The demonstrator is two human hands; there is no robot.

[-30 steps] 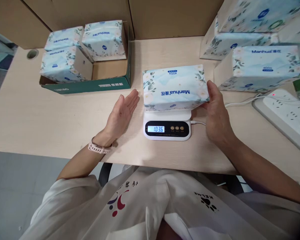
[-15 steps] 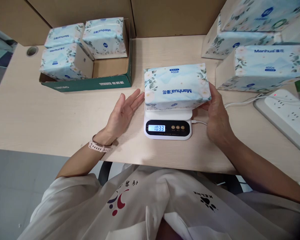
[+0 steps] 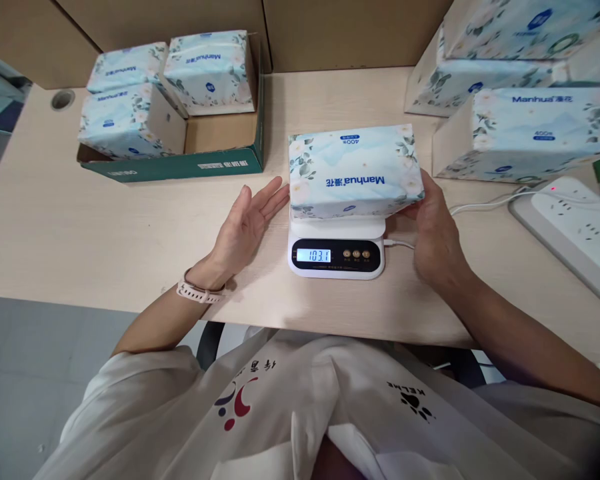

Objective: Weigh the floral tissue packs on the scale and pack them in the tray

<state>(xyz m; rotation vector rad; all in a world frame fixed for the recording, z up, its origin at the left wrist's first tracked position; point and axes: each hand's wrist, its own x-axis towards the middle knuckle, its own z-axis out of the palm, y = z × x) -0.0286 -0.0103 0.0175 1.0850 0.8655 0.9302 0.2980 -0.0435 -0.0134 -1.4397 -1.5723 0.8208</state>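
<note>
Resting on scale (image 3: 336,233), tissue pack (image 3: 355,172) gripped by right hand (image 3: 437,230), left hand (image 3: 243,223) open, now nearer, readout (image 3: 313,255) lower.

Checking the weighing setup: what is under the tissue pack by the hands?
A white scale sits under the tissue pack, its display reading 103.1. The pack hides the top of the weighing plate, so that cannot be seen. The right hand touches the pack's end.

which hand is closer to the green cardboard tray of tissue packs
Left. The left hand lies open just in front of the green cardboard tray; the right hand is far to its right, against the floral tissue pack on the white scale.
</note>
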